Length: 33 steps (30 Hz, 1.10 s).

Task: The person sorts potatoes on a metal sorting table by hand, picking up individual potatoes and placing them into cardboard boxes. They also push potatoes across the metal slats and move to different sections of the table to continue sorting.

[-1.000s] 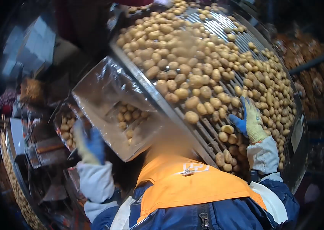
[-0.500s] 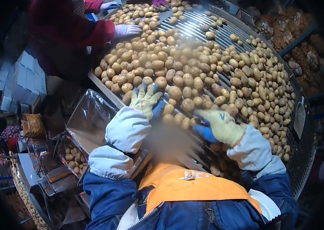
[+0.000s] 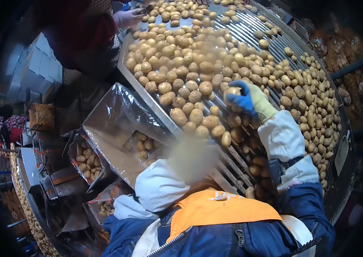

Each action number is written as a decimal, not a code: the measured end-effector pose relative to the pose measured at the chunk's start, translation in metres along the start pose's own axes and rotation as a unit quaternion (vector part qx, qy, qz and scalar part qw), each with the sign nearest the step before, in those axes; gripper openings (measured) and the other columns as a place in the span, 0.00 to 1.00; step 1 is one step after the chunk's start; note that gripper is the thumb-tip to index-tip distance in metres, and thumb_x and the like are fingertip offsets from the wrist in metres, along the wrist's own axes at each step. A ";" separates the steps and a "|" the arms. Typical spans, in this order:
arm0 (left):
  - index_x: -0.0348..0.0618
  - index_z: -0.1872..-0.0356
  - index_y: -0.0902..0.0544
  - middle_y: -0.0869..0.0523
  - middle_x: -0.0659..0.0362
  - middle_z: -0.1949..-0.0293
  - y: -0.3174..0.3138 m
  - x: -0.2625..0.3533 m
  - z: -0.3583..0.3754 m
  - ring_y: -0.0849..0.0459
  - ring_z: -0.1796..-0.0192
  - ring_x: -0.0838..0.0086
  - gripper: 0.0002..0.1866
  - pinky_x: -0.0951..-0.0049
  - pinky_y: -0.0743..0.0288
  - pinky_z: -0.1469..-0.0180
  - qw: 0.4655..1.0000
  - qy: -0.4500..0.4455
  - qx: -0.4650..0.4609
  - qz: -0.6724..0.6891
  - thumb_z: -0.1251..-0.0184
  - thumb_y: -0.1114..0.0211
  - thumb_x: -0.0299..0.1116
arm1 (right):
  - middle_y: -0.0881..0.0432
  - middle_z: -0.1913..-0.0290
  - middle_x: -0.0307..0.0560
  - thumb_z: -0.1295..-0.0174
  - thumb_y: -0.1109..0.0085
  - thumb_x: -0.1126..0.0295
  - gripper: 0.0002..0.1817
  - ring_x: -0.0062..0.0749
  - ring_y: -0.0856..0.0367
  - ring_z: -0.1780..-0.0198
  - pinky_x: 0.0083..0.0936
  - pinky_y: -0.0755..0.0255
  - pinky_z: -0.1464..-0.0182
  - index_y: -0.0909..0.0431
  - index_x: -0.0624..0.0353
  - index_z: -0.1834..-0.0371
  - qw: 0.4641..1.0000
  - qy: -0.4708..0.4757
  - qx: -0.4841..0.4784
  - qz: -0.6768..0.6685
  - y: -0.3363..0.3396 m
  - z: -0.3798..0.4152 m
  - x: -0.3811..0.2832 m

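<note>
Your right hand point(image 3: 252, 102) pinches a potato point(image 3: 232, 91) over the roller conveyor point(image 3: 275, 53); your left hand point(image 3: 193, 157), near the plastic-lined carton point(image 3: 109, 127), is too blurred to tell its grip.

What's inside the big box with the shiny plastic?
Inside the box are potatoes, and shiny plastic covers one side. You can't see beneath the top potatoes, or the part behind the left sleeve.

Bright, whitish light falls on the potatoes point(image 3: 205, 88) and glares off the rollers point(image 3: 250, 26) and liner point(image 3: 123, 103); the surroundings are dim. Wide-angle distortion bends the edges into black corners, and a hazy smear blurs the patch above the vest point(image 3: 224, 213).
</note>
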<state>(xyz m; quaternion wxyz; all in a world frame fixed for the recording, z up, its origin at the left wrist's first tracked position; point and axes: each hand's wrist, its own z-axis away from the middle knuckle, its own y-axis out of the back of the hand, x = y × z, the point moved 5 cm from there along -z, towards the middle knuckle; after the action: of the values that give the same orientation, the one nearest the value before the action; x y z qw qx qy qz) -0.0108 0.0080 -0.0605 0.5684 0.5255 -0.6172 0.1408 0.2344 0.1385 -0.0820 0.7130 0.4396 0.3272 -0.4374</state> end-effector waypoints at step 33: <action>0.51 0.27 0.24 0.28 0.40 0.26 0.043 -0.080 -0.145 0.31 0.25 0.39 0.32 0.33 0.44 0.23 0.948 0.133 -0.071 -0.281 0.27 0.36 0.53 | 0.31 0.25 0.57 0.34 0.33 0.51 0.36 0.57 0.38 0.21 0.57 0.43 0.24 0.31 0.43 0.23 0.845 0.219 0.096 0.478 0.064 0.013 -0.005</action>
<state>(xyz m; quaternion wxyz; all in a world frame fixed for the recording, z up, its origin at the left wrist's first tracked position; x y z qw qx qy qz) 0.0191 0.1765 -0.0644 0.6976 0.6124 -0.3718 -0.0009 0.2922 0.1428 -0.0509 0.6976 0.6923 0.1807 0.0361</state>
